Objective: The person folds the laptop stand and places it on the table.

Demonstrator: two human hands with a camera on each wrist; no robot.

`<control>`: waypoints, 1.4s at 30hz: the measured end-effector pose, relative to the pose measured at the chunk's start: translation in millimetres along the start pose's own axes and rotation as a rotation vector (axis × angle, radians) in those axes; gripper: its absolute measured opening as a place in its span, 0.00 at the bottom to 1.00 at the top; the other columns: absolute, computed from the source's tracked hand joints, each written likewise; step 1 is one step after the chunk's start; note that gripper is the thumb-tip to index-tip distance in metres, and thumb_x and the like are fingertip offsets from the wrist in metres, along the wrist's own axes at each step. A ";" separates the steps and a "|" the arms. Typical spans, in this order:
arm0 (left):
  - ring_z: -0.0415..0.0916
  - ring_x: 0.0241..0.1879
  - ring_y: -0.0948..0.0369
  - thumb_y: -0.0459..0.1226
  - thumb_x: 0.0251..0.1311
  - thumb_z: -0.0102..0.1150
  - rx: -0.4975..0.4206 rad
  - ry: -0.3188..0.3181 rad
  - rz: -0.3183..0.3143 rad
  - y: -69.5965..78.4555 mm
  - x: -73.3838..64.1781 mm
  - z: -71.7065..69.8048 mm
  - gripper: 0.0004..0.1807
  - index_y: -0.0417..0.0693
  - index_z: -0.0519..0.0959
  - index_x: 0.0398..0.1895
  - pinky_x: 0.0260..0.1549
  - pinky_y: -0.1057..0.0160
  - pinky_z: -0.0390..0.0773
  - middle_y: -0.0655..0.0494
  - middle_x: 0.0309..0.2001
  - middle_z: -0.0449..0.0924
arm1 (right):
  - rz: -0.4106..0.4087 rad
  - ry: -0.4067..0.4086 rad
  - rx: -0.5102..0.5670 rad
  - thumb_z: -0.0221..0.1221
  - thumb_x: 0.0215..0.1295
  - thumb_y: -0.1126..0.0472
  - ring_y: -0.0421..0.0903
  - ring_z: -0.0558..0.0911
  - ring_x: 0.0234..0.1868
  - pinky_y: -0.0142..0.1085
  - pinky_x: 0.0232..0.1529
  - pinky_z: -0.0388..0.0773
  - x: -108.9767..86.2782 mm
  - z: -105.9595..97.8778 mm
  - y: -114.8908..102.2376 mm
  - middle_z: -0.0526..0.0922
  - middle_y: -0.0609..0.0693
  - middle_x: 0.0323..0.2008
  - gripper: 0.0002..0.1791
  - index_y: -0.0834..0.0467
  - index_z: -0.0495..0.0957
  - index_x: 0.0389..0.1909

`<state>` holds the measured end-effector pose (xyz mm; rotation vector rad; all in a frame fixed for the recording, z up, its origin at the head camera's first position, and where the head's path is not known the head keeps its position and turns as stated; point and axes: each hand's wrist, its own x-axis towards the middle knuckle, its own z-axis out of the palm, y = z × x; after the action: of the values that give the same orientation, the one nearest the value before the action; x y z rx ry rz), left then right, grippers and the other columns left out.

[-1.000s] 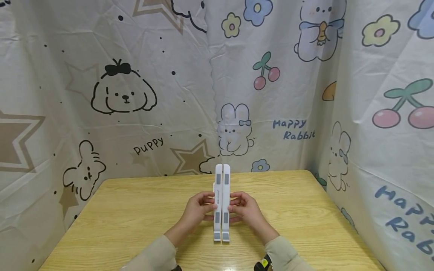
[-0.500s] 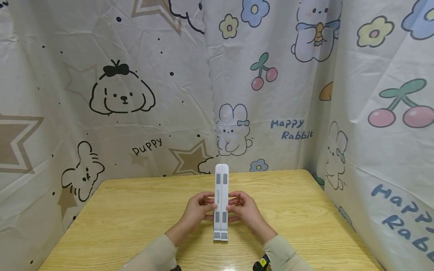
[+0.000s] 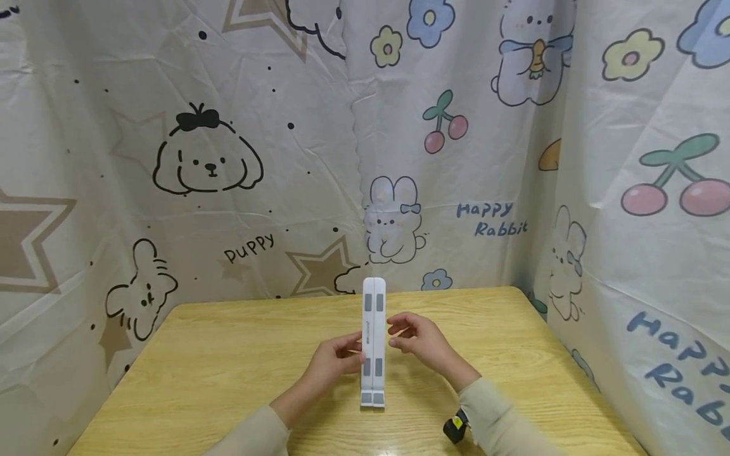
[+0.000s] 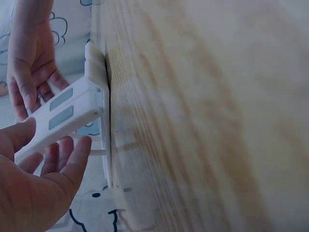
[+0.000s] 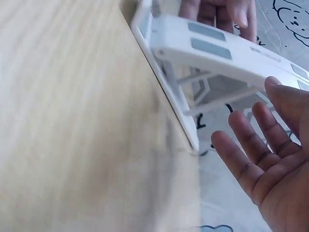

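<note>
a white stand is on the wooden table, near the middle of the head view, its two rails side by side with a thin seam between them and sloping up from the near end toward 12 o'clock. grey patches mark the rails, and in the right wrist view thin struts show under them. taking the stand as the clock's centre, the left hand is between 8 and 9 o'clock, holding the near-left rail with its thumb on top and its fingers bent loosely under the edge. the right hand is at 3 o'clock, just beside the stand; its fingers are spread and slightly bent, with nothing in its grasp. a beige sleeve covers the right forearm, and a black wrist device with a yellow spot sits between 4 and 5 o'clock. behind the table hangs a pale printed cloth, with a rabbit drawing at about 12 o'clock and the word "puppy" near 10 o'clock.
</note>
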<state>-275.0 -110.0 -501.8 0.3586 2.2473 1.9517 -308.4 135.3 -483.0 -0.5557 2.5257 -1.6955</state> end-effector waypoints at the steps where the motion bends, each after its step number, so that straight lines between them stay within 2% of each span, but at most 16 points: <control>1: 0.83 0.47 0.54 0.31 0.63 0.69 0.041 -0.015 0.015 -0.3 -1.9 -0.4 0.30 0.37 0.74 0.69 0.45 0.58 0.87 0.42 0.52 0.83 | -0.021 -0.002 -0.033 0.69 0.66 0.62 0.47 0.85 0.43 0.38 0.41 0.86 2.2 -4.6 -1.7 0.84 0.58 0.49 0.22 0.59 0.79 0.59; 4: 0.82 0.55 0.47 0.31 0.62 0.70 0.155 -0.055 0.068 -1.7 -6.8 -1.5 0.33 0.37 0.72 0.70 0.51 0.54 0.85 0.42 0.56 0.83 | -0.060 -0.020 -0.091 0.70 0.65 0.61 0.50 0.85 0.49 0.38 0.47 0.85 9.5 -19.8 -8.1 0.84 0.57 0.53 0.26 0.57 0.77 0.63; 8: 0.76 0.63 0.42 0.34 0.61 0.71 0.269 -0.106 0.100 -1.4 -12.9 -2.6 0.36 0.36 0.70 0.72 0.62 0.44 0.78 0.41 0.62 0.80 | -0.102 -0.052 -0.146 0.70 0.65 0.60 0.52 0.82 0.56 0.44 0.55 0.84 20.2 -40.7 -16.9 0.81 0.53 0.59 0.30 0.53 0.74 0.67; 14: 0.71 0.68 0.41 0.34 0.53 0.78 0.409 -0.153 0.083 0.3 -23.1 -1.3 0.44 0.33 0.67 0.72 0.64 0.42 0.74 0.39 0.67 0.75 | -0.198 -0.124 -0.247 0.70 0.65 0.58 0.53 0.78 0.64 0.54 0.66 0.75 37.0 -60.6 -34.7 0.77 0.50 0.68 0.34 0.49 0.71 0.71; 20: 0.66 0.72 0.45 0.36 0.43 0.82 0.483 -0.154 0.068 -0.7 -30.5 3.1 0.55 0.35 0.62 0.76 0.70 0.45 0.66 0.44 0.72 0.68 | -0.265 -0.179 -0.286 0.68 0.67 0.61 0.54 0.76 0.68 0.55 0.69 0.72 51.6 -65.3 -52.4 0.72 0.48 0.72 0.35 0.48 0.70 0.73; 27: 0.64 0.73 0.48 0.37 0.37 0.84 0.546 -0.155 0.083 -4.0 -32.4 9.7 0.61 0.36 0.59 0.77 0.73 0.47 0.61 0.45 0.74 0.64 | -0.239 -0.225 -0.312 0.67 0.68 0.63 0.52 0.74 0.70 0.53 0.72 0.69 65.0 -66.3 -62.6 0.71 0.46 0.73 0.35 0.45 0.69 0.74; 33: 0.69 0.70 0.48 0.39 0.33 0.85 0.665 -0.138 0.124 -5.4 -31.7 11.5 0.63 0.37 0.61 0.77 0.70 0.49 0.68 0.42 0.73 0.67 | -0.234 -0.276 -0.298 0.66 0.68 0.62 0.51 0.71 0.72 0.55 0.75 0.64 73.1 -65.9 -64.3 0.72 0.42 0.73 0.34 0.42 0.71 0.73; 38: 0.72 0.68 0.48 0.40 0.37 0.84 0.750 -0.119 0.132 -5.0 -31.4 12.6 0.61 0.40 0.61 0.77 0.69 0.49 0.71 0.42 0.71 0.71 | -0.202 -0.250 -0.288 0.67 0.68 0.61 0.53 0.69 0.74 0.57 0.73 0.66 75.8 -61.5 -63.7 0.75 0.42 0.70 0.30 0.40 0.76 0.69; 42: 0.72 0.68 0.48 0.41 0.40 0.83 0.793 -0.120 0.114 -4.3 -32.5 14.2 0.59 0.39 0.61 0.78 0.69 0.50 0.71 0.43 0.71 0.72 | -0.187 -0.223 -0.270 0.67 0.67 0.64 0.53 0.71 0.72 0.56 0.70 0.71 75.6 -59.4 -61.4 0.78 0.43 0.67 0.29 0.40 0.78 0.66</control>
<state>-240.4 -105.9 -509.8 0.6693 2.8620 0.9439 -376.8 143.2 -392.1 -0.9685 2.6191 -1.2579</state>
